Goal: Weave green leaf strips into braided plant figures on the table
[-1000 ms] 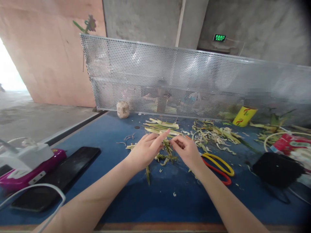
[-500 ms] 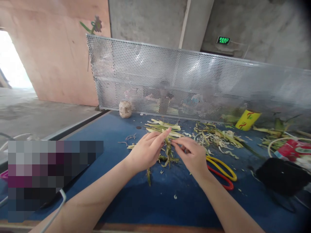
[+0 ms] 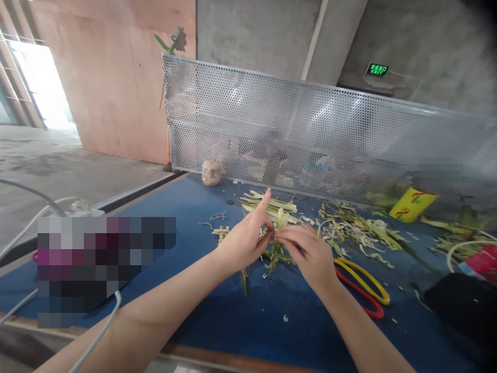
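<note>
My left hand [image 3: 246,239] and my right hand [image 3: 310,254] meet over the blue table [image 3: 186,223], both pinching a small woven piece of green leaf strips [image 3: 276,248]. The left index finger points up and away while its other fingers curl on the piece. The right hand's thumb and fingers press on the strips from the right. A green stem end [image 3: 244,282] hangs down below the left hand.
Loose leaf strips [image 3: 267,204] and pale shavings [image 3: 357,228] lie behind the hands. Red and yellow scissors [image 3: 365,290] lie right of my right hand. A perforated metal screen [image 3: 310,134] stands at the back, with a yellow cup [image 3: 411,204] and a small woven ball [image 3: 211,172] before it. A black object [image 3: 462,305] sits at right.
The hands have closed in on each other and the right fingers now press onto the woven piece. The view has swung to the left.
</note>
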The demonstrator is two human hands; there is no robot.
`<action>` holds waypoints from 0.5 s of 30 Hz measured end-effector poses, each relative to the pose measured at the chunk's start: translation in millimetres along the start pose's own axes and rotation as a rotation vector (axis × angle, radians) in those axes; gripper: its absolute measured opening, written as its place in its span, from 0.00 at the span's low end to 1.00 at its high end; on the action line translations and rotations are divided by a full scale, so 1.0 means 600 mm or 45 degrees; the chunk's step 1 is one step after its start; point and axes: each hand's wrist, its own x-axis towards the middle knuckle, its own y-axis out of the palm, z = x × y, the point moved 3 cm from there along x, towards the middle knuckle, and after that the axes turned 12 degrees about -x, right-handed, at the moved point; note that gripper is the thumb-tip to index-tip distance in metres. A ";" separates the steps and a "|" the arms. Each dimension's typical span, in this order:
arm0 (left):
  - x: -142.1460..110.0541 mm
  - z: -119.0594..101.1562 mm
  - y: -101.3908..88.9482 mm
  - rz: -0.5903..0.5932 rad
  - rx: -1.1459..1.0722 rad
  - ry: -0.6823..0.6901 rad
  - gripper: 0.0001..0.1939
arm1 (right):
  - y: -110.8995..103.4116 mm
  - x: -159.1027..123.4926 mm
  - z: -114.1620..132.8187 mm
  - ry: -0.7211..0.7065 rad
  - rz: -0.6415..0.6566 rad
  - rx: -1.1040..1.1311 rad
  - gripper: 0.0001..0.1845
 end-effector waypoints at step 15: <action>-0.005 -0.014 0.006 -0.006 0.139 0.185 0.33 | -0.004 0.000 -0.011 0.495 -0.053 0.152 0.04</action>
